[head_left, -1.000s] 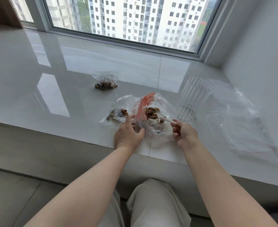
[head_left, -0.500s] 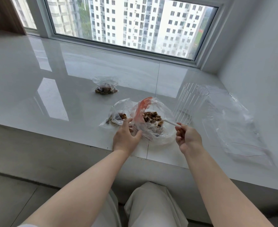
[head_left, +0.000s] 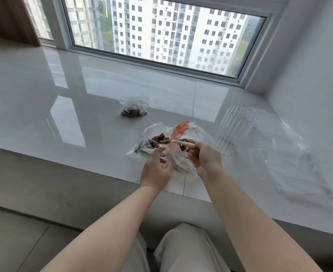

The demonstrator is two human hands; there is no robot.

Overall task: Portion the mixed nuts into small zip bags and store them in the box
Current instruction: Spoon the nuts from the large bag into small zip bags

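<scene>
1. Head view: Scooping mixed nuts, the right hand (head_left: 205,160) pinches a white spoon (head_left: 182,142), its loaded bowl over the mouth of a small zip bag (head_left: 149,143); the left hand (head_left: 155,169), fingers loosely curled, touches the large nut bag (head_left: 189,138) (whether it grips, I cannot tell).
2. Risks, as judged: the limp small bag's mouth could sag shut, scattering nuts across the glossy sill (head_left: 63,114); the spoon could tip early. A filled bag (head_left: 134,108) and the clear box (head_left: 233,132) wait nearby.

Filled bag (head_left: 133,108) lies behind open bags (head_left: 183,146); cup (head_left: 234,132) at right.
</scene>
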